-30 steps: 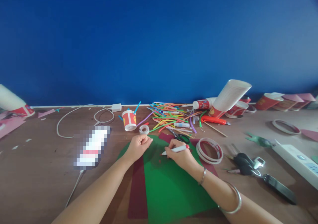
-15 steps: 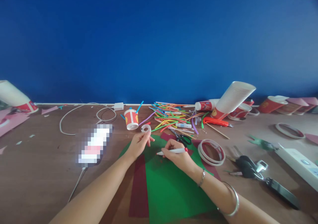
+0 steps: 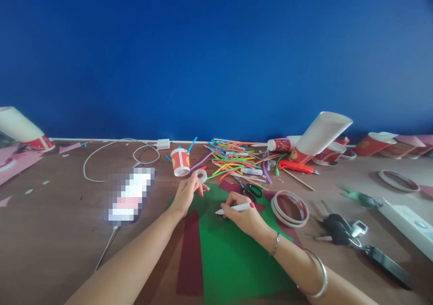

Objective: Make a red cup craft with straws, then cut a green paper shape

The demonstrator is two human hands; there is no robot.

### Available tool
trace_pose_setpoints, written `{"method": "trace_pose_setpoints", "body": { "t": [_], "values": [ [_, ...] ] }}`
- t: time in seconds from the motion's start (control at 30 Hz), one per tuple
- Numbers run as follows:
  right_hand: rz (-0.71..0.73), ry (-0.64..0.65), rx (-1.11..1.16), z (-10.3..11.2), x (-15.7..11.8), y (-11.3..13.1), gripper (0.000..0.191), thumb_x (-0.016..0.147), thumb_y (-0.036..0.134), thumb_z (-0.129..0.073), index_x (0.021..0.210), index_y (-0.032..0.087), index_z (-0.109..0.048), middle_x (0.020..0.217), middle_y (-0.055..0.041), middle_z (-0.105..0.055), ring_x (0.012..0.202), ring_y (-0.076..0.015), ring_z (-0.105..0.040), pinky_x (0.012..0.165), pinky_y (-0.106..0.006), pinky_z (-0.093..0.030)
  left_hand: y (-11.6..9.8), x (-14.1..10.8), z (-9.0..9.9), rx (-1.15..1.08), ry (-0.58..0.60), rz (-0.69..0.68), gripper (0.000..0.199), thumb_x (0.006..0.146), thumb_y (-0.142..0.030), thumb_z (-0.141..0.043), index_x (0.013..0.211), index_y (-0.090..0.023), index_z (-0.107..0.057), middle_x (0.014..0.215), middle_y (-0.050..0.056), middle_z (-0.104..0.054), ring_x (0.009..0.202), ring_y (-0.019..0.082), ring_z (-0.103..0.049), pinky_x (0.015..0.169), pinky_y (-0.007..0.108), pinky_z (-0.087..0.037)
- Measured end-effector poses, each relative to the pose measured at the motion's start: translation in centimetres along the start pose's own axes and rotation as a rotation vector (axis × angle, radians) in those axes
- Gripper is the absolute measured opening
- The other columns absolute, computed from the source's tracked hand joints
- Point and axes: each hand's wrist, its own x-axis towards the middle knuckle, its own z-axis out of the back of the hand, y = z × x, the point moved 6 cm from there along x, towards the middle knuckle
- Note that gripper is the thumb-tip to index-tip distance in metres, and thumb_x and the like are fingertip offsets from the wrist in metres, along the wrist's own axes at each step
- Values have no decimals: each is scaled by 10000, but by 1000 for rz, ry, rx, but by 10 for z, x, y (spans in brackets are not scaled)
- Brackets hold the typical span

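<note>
My right hand grips a white marker with a red end. The marker's tip points left and sits at or just over the green paper; contact cannot be made out. My left hand is over the paper's upper left edge, its fingers apart and nothing in them. Just beyond its fingertips lies a small roll of clear tape. Dark red paper shows under the green sheet at the left and upper right. Black-and-green scissors rest past the sheet's top edge.
Colourful straws are heaped behind. A paper cup stands left of them; stacked cups lean at the right, by an orange cutter. Tape rolls, keys and a power strip lie right, a blurred phone left.
My left hand has shifted slightly left, its fingers more lifted beside the tape roll. My right hand keeps the marker in nearly the same place. The whole view has moved a little.
</note>
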Motion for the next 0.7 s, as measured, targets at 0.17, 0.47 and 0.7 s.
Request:
{"method": "trace_pose_setpoints", "body": {
  "t": [0.17, 0.47, 0.7],
  "values": [
    [-2, 23, 11, -1, -1, 2, 172, 734, 263, -556, 591, 198, -485, 541, 8, -631, 449, -102, -477, 411, -198, -319, -1, 0, -2, -7, 11, -11, 526, 881, -481, -339, 436, -202, -333, 432, -3, -513, 678, 186, -642, 750, 305, -457],
    [-19, -1, -11, 0, -1, 0, 163, 711, 236, -552, 569, 195, -485, 523, 10, -625, 463, -113, -519, 415, -197, -331, -2, 0, -1, 13, 13, -16, 527, 879, -486, -346, 438, -198, -333, 437, -2, -515, 675, 185, -642, 759, 307, -457],
    [-9, -15, 34, 2, -1, 1, 172, 721, 237, -541, 571, 198, -467, 517, 10, -609, 481, -117, -533, 428, -200, -351, -2, -1, -1, 4, 21, -28, 517, 883, -486, -329, 452, -201, -308, 445, -7, -514, 691, 185, -643, 769, 312, -456]
  ]
}}
